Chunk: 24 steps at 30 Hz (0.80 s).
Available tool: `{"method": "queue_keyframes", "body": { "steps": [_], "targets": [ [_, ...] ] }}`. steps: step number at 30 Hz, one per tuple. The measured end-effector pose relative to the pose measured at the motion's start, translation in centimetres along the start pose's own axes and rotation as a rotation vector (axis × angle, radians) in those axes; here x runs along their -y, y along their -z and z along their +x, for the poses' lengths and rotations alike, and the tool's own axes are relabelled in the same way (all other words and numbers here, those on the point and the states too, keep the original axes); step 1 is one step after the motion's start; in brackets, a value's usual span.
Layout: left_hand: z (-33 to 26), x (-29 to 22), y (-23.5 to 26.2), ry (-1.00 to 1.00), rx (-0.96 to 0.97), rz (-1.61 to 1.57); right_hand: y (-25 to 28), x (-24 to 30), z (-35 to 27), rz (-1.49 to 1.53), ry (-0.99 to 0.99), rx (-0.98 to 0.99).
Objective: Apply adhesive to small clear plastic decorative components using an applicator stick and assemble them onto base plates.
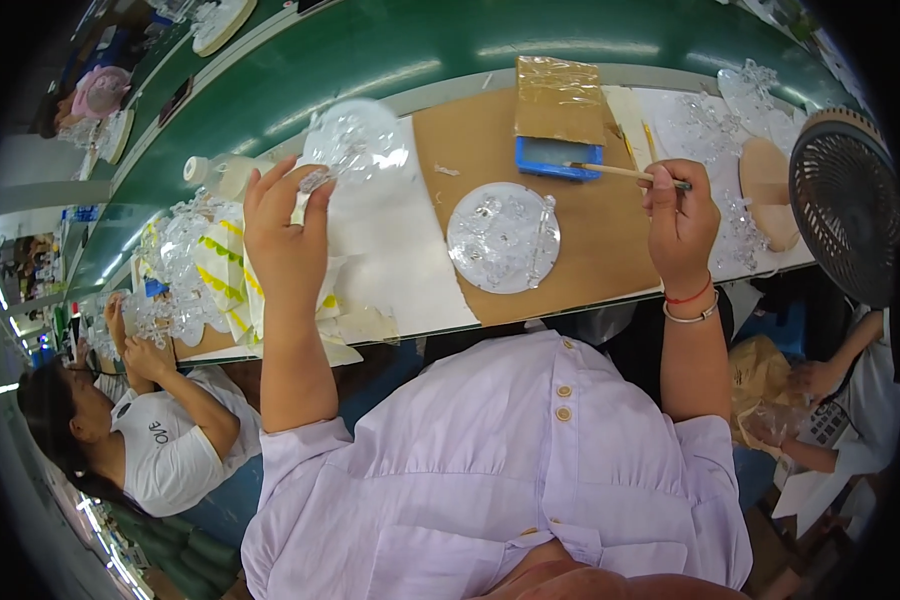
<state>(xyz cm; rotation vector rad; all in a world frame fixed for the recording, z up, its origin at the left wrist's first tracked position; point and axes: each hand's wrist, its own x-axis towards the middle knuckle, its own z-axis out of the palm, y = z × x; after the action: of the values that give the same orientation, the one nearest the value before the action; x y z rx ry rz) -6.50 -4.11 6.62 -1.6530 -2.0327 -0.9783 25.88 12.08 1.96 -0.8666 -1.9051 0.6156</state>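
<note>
A small clear plastic piece (313, 180) is pinched between the thumb and fingers of my left hand (285, 225), raised over the left part of the table. My right hand (682, 220) grips a thin wooden-handled brush (620, 172). Its tip reaches to the blue tray (560, 172), which holds something pale. Between my hands lies a round white plate (495, 270) with several clear pieces on it. Beyond my left hand is a second round dish (370, 115), also bearing clear pieces.
Cardboard (430, 150) and white paper (410, 270) cover the table. A wrapped cardboard piece (558, 95) stands behind the tray. A white-capped bottle (225, 177) and a yellow-striped cloth (225, 270) lie left. At right is a black fan (845, 205). Co-workers (160, 440) sit on both sides.
</note>
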Motion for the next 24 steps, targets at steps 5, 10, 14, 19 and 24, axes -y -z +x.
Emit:
{"method": "queue_keyframes", "body": {
  "steps": [5,10,14,19,24],
  "targets": [
    [-1.7,2.1,-0.4,0.248,0.185,-0.069,-0.3,0.0,0.2,-0.004,0.038,-0.024],
    [-2.6,0.5,-0.9,0.244,0.185,0.026,-0.3,0.1,0.1,-0.011,0.055,-0.028],
    [-4.0,-3.3,-1.6,-0.137,0.156,-0.193,-0.1,-0.1,0.1,-0.025,0.069,-0.046],
    [-5.4,-7.7,-3.2,-0.214,0.446,-0.515,0.0,0.1,0.3,-0.013,0.07,-0.051],
    [-6.5,-8.9,-4.6,-0.13,0.434,-0.485,-0.7,0.4,1.2,-0.158,0.214,0.02]
  ]
}}
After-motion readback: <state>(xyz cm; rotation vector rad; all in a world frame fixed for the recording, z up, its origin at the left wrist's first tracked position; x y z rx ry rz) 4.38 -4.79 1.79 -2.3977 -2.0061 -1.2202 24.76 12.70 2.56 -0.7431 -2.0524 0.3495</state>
